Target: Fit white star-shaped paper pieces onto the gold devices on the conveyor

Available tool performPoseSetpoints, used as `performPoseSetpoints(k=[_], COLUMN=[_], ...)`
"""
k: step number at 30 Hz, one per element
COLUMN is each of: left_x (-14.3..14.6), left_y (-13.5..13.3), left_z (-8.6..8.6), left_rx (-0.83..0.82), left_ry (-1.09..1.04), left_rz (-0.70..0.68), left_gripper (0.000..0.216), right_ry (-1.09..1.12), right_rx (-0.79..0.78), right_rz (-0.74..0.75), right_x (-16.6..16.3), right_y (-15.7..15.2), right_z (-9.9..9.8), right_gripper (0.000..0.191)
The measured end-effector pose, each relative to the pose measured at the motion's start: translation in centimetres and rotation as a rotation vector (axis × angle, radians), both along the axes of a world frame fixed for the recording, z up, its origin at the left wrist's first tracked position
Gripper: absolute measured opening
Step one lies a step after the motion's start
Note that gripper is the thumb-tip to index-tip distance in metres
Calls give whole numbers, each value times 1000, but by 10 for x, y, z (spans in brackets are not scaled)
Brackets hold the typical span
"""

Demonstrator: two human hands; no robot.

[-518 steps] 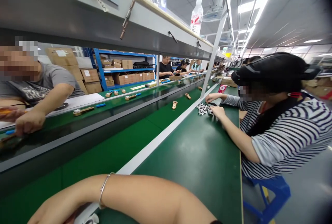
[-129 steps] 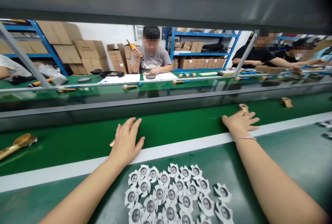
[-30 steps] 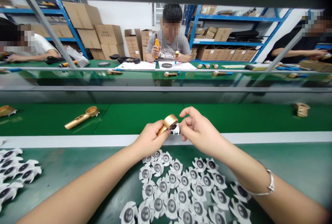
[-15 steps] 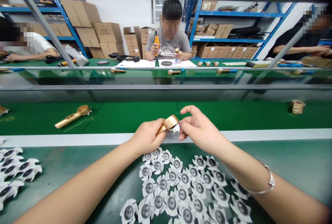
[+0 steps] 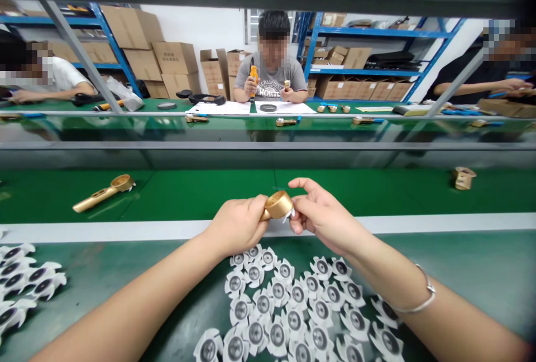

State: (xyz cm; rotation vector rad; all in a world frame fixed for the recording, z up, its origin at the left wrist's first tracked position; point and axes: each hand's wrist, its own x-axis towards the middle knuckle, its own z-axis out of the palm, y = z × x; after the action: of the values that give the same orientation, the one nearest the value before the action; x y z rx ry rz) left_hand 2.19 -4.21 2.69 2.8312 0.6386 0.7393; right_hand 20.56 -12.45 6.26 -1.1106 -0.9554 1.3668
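Observation:
My left hand [image 5: 238, 223] is closed around the handle of a gold handheld-fan housing [image 5: 280, 205], its round ring end pointing right. Under the ring a white fan wheel [image 5: 290, 215] shows only its blade tips. At that edge, my right hand [image 5: 322, 212] has its thumb and curled fingers against the blades, while the index finger is raised and bent above. Below both hands, many loose white fan wheels [image 5: 294, 320] with dark round centres lie on the green worktop.
Another gold fan housing [image 5: 103, 193] lies on the green belt [image 5: 201, 186] to the left, and a short gold part [image 5: 464, 178] stands at right. More white fan wheels [image 5: 29, 278] sit at far left. Beyond a metal rail [image 5: 234, 144], a co-worker [image 5: 272, 66] holds an orange tool.
The gold housing has turned so its ring shows more of the side, and fewer white blades are visible beneath. My right hand stays at its edge. The view has tilted slightly up.

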Motion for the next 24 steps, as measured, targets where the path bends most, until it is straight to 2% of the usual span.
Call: performPoseSetpoints(k=[2, 5, 7, 9, 12, 14, 16, 18, 20, 24], left_x=[0, 0, 0, -1, -6, -9, -11, -12, -12, -14], left_y=[0, 2, 6, 12, 23, 29, 35, 40, 44, 49], left_z=[-1, -3, -5, -6, -6, -6, -7, -11, -15, -20], left_rx=[-15, -140, -230, -269, -214, -141, -99, -90, -80, -43], left_ry=[10, 7, 16, 18, 8, 56, 158, 265, 332, 353], left_rz=[-8, -35, -48, -1, 257, 450, 572, 618, 630, 644], left_gripper=[6, 7, 12, 17, 17, 12, 12, 13, 17, 32], right_ry=[118, 198, 92, -172, -557, -732, -944, -1139, -1281, -1455], right_rx=[-91, -237, -299, -298, -226, -182, -157, -171, -215, -314], right_rz=[56, 154, 195, 179, 61, -70, -242, -398, -499, -659], right_x=[0, 1, 2, 6, 22, 41, 65, 90, 116, 164], right_y=[0, 1, 3, 7, 15, 22, 30, 36, 41, 42], right_z=[-2, -4, -4, -5, -11, -21, -34, -48, -59, -70], right_gripper=[43, 33, 24, 19, 19, 20, 25, 26, 20, 16])
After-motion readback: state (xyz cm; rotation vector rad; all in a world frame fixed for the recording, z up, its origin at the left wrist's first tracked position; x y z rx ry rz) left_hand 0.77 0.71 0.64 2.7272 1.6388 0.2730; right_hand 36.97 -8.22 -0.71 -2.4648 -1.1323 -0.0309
